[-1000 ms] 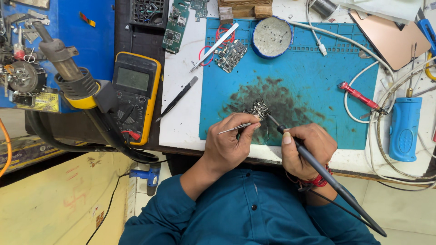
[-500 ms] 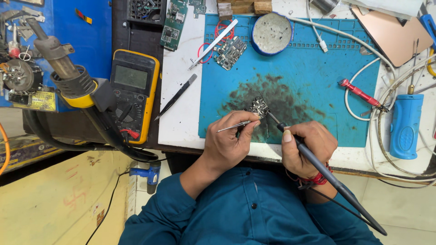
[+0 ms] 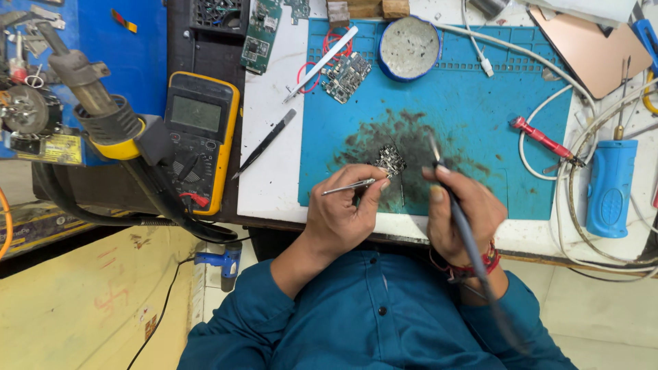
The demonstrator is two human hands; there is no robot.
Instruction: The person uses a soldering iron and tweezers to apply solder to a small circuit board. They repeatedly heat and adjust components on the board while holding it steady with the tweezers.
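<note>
At the left of the frame a yellow-cased multimeter lies beside a slim black pair of tweezers on the white table. Lower centre, the left hand pinches thin metal tweezers between thumb and forefinger, their tip meeting a small circuit board on the scorched patch of the blue rubbery mat. That board looks light, stiff and fragile, best gripped by its edges. Just right of it, the right hand has its fingers closed round a soldering iron with a smooth grey handle. At far right lies a blue plastic tool.
</note>
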